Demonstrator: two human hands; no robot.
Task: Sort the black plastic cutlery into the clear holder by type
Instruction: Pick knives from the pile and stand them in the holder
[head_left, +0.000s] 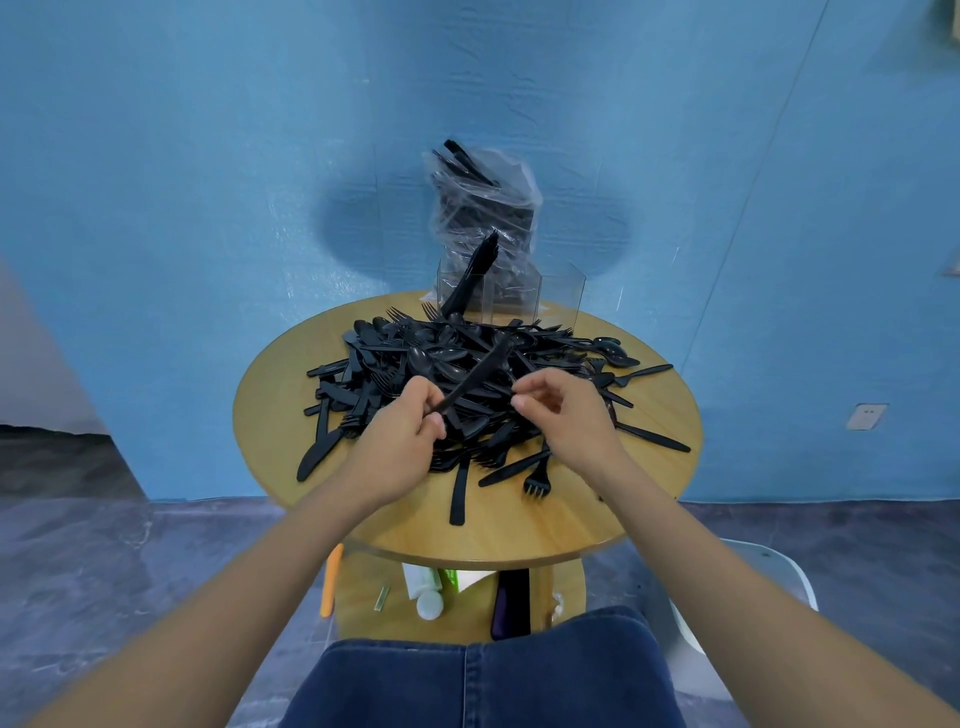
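A big heap of black plastic cutlery (467, 358) (knives, forks and spoons mixed) covers the middle of a round wooden table (649, 415). My left hand (405, 447) pinches the handle end of a black knife (475, 376), whose blade points up and away over the heap. My right hand (566, 410) hovers just right of it with curled fingers, and I see nothing in them. At the table's far edge stands the clear holder (561, 296); its left compartment holds several black pieces (475, 270) standing upright, and its right compartment looks bare.
Behind the holder a clear plastic bag (483, 208) of more black cutlery leans against the blue wall. Single knives and forks lie at the heap's rim near the table edges. A lower shelf holds a bottle (429, 603) and small items. My denim lap is just below.
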